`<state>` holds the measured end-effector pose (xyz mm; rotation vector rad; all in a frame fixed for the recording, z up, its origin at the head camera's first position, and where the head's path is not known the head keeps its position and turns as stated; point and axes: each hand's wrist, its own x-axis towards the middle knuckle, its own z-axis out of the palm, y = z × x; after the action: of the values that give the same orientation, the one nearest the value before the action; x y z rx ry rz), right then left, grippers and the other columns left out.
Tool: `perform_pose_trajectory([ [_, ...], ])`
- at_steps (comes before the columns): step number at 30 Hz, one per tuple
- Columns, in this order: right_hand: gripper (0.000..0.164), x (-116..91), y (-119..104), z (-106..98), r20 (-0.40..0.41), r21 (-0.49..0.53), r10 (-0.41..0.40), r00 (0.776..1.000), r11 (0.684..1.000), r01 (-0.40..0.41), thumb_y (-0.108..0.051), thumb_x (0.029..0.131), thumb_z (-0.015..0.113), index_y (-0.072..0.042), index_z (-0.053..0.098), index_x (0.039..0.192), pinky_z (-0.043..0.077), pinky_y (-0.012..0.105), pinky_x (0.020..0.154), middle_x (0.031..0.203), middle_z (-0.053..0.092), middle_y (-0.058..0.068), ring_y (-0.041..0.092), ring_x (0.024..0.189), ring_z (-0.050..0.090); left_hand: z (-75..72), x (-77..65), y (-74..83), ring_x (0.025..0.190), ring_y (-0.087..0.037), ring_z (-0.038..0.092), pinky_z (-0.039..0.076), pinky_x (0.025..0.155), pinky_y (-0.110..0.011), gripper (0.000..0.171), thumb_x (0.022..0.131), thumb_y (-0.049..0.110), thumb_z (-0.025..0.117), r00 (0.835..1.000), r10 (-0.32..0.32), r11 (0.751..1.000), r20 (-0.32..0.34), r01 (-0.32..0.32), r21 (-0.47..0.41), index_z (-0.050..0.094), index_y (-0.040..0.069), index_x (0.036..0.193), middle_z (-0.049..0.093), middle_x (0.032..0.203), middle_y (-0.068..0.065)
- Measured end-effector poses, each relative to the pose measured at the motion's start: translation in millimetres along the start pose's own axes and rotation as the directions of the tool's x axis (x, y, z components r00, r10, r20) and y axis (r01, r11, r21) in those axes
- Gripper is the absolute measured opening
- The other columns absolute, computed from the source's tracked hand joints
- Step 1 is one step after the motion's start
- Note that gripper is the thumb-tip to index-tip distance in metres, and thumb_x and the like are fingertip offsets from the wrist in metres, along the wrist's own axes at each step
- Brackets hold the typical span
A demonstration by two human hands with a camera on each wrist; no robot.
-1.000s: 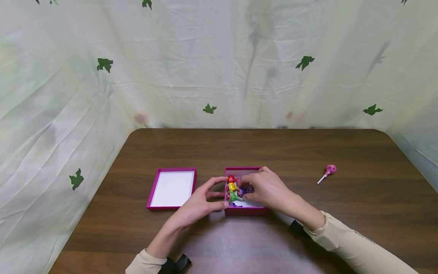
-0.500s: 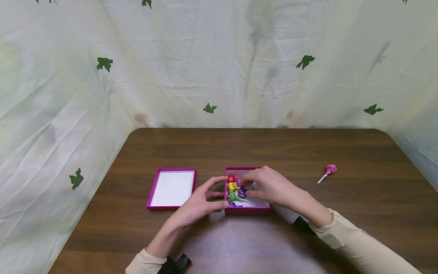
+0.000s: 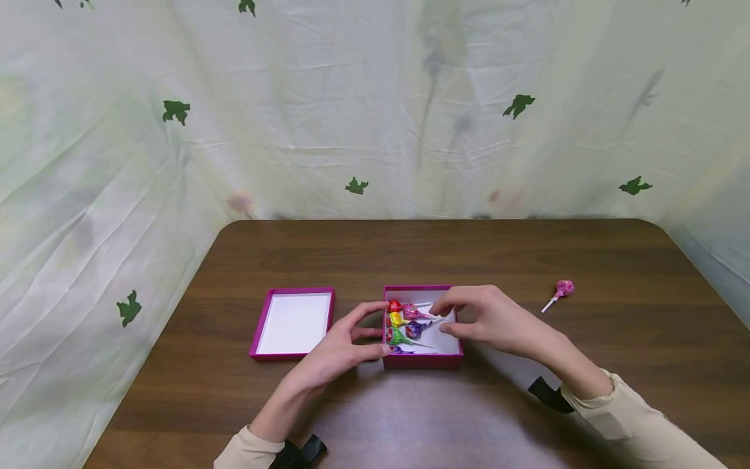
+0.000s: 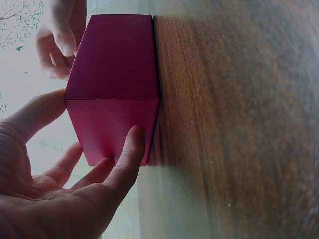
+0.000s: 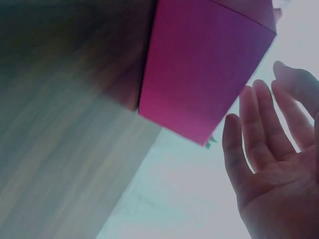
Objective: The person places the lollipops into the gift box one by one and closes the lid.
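Observation:
An open-topped magenta box (image 3: 423, 361) stands mid-table with several wrapped lollipops inside. In it lie a red lollipop (image 3: 395, 305), a pink lollipop (image 3: 412, 312), a yellow lollipop (image 3: 396, 320), a purple lollipop (image 3: 415, 329) and a green lollipop (image 3: 397, 336); another purple lollipop (image 3: 400, 350) is partly hidden by the front wall. My left hand (image 3: 340, 342) touches the box's left side, its fingers spread and fairly straight. Over the box's right part hovers my right hand (image 3: 498, 322), thumb and fingers apart, holding nothing. The right wrist view shows its fingers (image 5: 261, 129) loosely extended beside the box.
A magenta lid (image 3: 256, 346) lies with its white inside up, left of the box. One more pink lollipop (image 3: 565, 288) rests on the wooden table (image 3: 633, 312) at the right. Pale cloth hangs (image 3: 375, 117) behind the table.
My right hand has let go of the purple lollipop and drawn back to the right, uncovering the pink and purple lollipops. The left hand stays at the box's side.

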<state>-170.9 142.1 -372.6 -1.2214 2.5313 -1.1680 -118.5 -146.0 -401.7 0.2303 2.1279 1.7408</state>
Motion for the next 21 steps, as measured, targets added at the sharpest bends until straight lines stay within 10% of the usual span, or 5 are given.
perform_pose_trajectory([
  [10, 0.026, -39, 15, -23, -0.192, -0.033, 0.152, 0.970, 0.986, -0.161, -0.022, 0.090, 0.075, -0.025, 0.067, 0.115, 0.053, 0.036, 0.077, 0.105, 0.068, -0.011, 0.008, 0.090, 0.065, -1.0, 0.4, -1.6, 0.123, -0.031, 0.054, 0.048, 0.091, -0.045, 0.064, 0.086, 0.013, 0.074, 1.000, -0.006, 1.000, -0.005, 0.006, 0.010, 0.047, 0.022, 0.144, 0.034, 0.152, -0.006],
  [21, 0.024, -76, 34, -48, -0.457, -0.102, 0.347, 0.819, 0.894, -0.436, -0.029, 0.091, 0.073, -0.019, 0.068, 0.112, 0.048, 0.023, 0.061, 0.094, 0.071, -0.001, 0.013, 0.076, 0.063, -0.5, 0.6, -2.3, 0.122, -0.029, 0.055, 0.045, 0.094, -0.046, 0.065, 0.086, 0.015, 0.075, 1.000, 0.005, 1.000, -0.004, -0.005, 0.016, 0.047, 0.023, 0.144, 0.036, 0.152, -0.003],
])
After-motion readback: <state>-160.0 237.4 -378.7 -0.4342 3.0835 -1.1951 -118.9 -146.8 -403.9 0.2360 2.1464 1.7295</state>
